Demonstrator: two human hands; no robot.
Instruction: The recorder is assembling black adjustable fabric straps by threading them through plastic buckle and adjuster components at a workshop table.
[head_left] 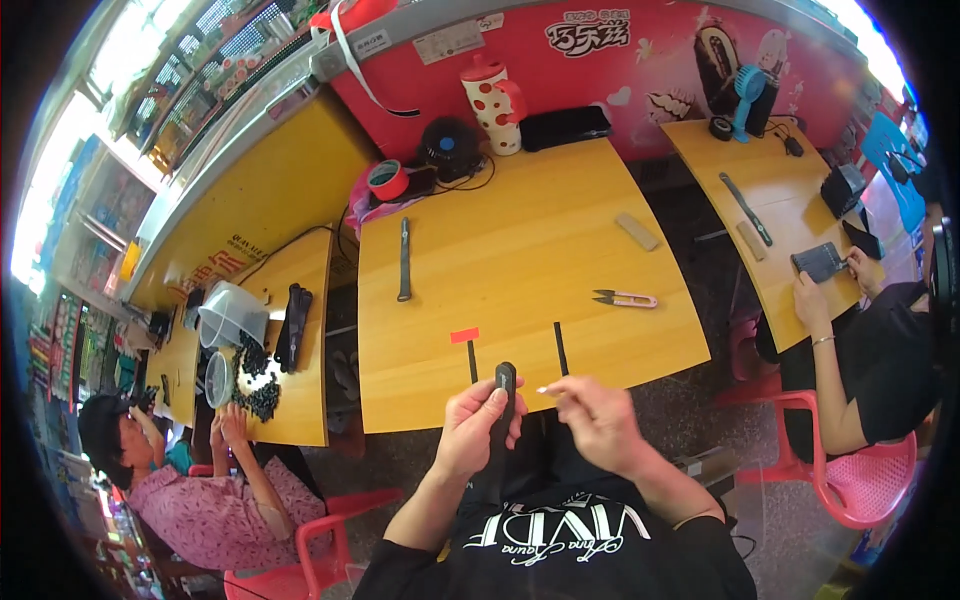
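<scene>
Left hand (472, 430) gripping black strap (504, 392) — upright, long axis vertical

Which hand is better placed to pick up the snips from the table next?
Right, probably. The snips lie on the table ahead of the right hand, which pinches only something small and pale. The left hand is wrapped around the black strap.

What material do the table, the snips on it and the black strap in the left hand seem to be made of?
Table: likely wood or wood-look laminate, yellow with faint grain and a smooth, slightly glossy top.
Snips: dark blades that look like metal, with pale handles, perhaps plastic or light metal.
Strap, held in the left hand: matte black and flat, possibly leather or rubber; too small to tell.
</scene>
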